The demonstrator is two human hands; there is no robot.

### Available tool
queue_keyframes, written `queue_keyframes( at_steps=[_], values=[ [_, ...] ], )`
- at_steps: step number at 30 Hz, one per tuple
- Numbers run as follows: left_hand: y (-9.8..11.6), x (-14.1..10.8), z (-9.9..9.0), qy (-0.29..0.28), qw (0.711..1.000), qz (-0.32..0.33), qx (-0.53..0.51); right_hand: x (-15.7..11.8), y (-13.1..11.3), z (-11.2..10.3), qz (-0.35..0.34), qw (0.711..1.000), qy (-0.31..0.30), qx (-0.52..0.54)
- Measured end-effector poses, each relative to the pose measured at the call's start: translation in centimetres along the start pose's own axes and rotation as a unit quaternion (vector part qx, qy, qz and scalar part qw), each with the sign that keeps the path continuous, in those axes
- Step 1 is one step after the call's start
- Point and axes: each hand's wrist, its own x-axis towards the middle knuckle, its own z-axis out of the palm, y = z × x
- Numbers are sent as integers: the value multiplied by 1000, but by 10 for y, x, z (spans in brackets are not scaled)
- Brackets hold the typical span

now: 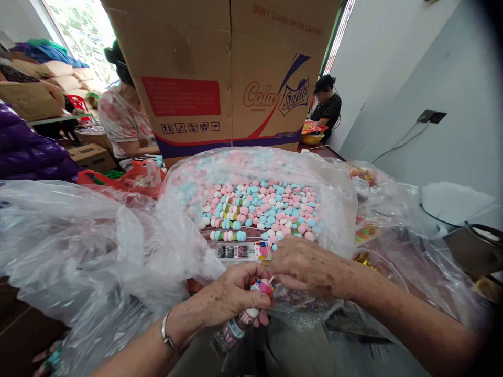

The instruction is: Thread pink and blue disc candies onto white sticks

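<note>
Window glares at upper left; right edge dark, blurred

Carton reads "Cola", "Sprite", "DON'T STAND ON THE CARTON".

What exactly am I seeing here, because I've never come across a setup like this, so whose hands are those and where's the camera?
There's no machine: these are a person's own bare hands, filmed from a camera worn on their head, looking forward and down. The left hand, with a silver bracelet on its wrist, holds a clear, printed plastic packet. The right hand is at its upper end; the exact grip is hidden. Ahead lie many pink, blue and white rounded sweets, some lined up on sticks, and a flat, printed clear packet. Crumpled clear plastic sheeting spreads around. A tall brown cardboard box stands behind.
</note>
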Motion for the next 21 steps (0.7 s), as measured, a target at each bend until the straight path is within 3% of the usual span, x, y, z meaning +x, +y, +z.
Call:
queue_keyframes(
  at_steps=[5,8,11,18,21],
  values=[
    [3,-7,7,31,999,2,30,-4,8,-12,-6,1000,21,5],
    [1,-16,4,23,997,-36,71,-9,14,-21,-11,999,33,-4],
    [-3,-22,-1,45,996,-32,72,-12,16,-25,-10,999,40,-10],
    [-5,-12,3,25,996,-31,80,5,6,-4,-50,999,15,-12],
    [-3,-6,10,40,999,5,36,8,6,0,-42,999,23,-19]
  ],
)
